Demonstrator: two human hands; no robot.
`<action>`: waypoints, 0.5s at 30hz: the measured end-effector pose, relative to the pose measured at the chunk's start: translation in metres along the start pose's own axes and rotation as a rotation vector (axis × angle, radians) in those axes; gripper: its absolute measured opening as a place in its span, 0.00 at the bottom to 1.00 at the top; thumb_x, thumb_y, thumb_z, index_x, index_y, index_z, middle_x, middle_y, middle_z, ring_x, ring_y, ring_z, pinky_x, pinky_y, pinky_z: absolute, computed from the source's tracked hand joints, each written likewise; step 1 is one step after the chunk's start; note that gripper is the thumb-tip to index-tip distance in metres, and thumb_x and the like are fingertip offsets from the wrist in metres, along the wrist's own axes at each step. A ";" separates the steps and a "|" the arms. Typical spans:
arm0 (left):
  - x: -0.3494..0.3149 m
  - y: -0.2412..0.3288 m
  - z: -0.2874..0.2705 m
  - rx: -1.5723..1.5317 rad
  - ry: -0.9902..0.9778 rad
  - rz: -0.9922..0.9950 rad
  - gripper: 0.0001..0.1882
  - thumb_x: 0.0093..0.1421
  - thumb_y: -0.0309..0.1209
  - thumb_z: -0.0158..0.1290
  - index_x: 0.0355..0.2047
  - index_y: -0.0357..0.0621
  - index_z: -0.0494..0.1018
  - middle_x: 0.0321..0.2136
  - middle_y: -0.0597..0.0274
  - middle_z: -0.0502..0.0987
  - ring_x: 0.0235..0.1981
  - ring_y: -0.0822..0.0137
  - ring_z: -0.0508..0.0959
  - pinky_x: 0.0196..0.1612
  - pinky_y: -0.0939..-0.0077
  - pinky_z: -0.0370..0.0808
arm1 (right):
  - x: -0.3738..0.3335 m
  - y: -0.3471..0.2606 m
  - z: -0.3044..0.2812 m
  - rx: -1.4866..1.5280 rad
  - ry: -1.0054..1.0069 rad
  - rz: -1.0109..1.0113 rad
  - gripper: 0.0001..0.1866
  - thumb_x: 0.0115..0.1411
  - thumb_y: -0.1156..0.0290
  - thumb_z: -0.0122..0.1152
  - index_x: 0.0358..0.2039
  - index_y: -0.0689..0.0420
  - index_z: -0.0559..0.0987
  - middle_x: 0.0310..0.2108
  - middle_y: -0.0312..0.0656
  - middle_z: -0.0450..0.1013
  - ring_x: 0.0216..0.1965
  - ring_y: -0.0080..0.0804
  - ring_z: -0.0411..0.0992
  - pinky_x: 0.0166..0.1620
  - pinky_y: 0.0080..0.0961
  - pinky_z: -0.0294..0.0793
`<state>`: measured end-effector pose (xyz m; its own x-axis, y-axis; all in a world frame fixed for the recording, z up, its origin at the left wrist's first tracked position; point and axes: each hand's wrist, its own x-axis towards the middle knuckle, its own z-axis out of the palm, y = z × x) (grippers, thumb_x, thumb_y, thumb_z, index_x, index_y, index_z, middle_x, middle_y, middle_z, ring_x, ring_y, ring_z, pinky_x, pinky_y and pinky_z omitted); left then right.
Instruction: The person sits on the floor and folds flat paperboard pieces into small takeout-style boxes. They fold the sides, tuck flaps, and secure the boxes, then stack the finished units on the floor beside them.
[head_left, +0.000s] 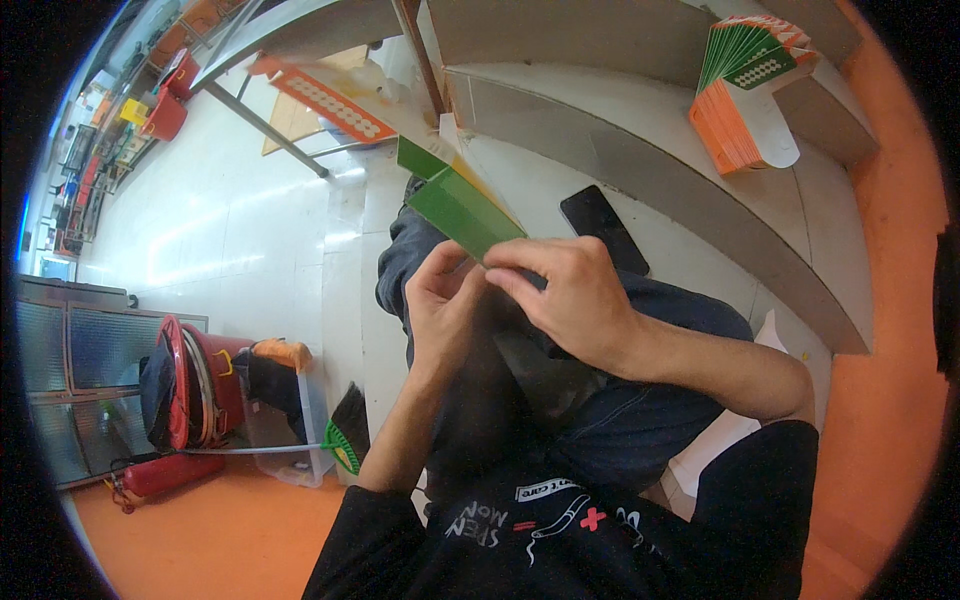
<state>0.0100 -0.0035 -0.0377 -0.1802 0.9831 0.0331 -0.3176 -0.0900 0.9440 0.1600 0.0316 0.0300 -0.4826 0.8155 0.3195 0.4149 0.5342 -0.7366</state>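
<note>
A partly folded cardboard box (465, 213), green with yellowish and white parts, rises in front of me above my knees. My left hand (447, 302) pinches its near end from the left, thumb and fingers closed. From the right, the thumb and fingertips of my right hand (568, 296) close on the same end, close beside the left fingertips. Just where the card lies between the fingers is partly hidden. Beyond the box is an orange panel with white dots (335, 104); I cannot tell whether it belongs to the same box.
A fanned stack of orange and green box blanks (745, 105) stands on a step at upper right. A black phone (605, 228) lies on the step beyond my right hand. At left are a red bucket (212, 385), a fire extinguisher (172, 474) and a green-and-black brush (345, 435).
</note>
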 end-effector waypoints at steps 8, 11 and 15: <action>0.003 0.002 0.015 -0.119 0.097 0.034 0.12 0.57 0.19 0.55 0.42 0.30 0.71 0.40 0.60 0.77 0.42 0.73 0.75 0.47 0.81 0.71 | 0.008 0.004 -0.007 -0.047 0.070 -0.164 0.06 0.54 0.72 0.60 0.29 0.61 0.79 0.31 0.46 0.73 0.31 0.47 0.74 0.35 0.37 0.74; 0.002 0.003 0.020 -0.102 0.122 0.081 0.13 0.57 0.19 0.55 0.43 0.30 0.71 0.40 0.60 0.77 0.42 0.73 0.75 0.48 0.81 0.71 | 0.007 0.002 -0.008 -0.140 0.042 -0.204 0.05 0.53 0.73 0.60 0.29 0.62 0.78 0.30 0.46 0.73 0.31 0.46 0.74 0.35 0.37 0.74; 0.002 0.006 0.022 -0.185 0.097 0.086 0.14 0.58 0.18 0.53 0.45 0.30 0.71 0.41 0.59 0.76 0.44 0.71 0.75 0.49 0.80 0.70 | 0.011 0.004 -0.009 -0.101 0.047 -0.225 0.06 0.52 0.73 0.61 0.30 0.60 0.78 0.32 0.46 0.72 0.34 0.45 0.74 0.36 0.36 0.74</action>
<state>0.0281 0.0015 -0.0245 -0.2997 0.9514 0.0713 -0.4605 -0.2097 0.8625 0.1634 0.0448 0.0363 -0.5362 0.6816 0.4979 0.3768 0.7211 -0.5814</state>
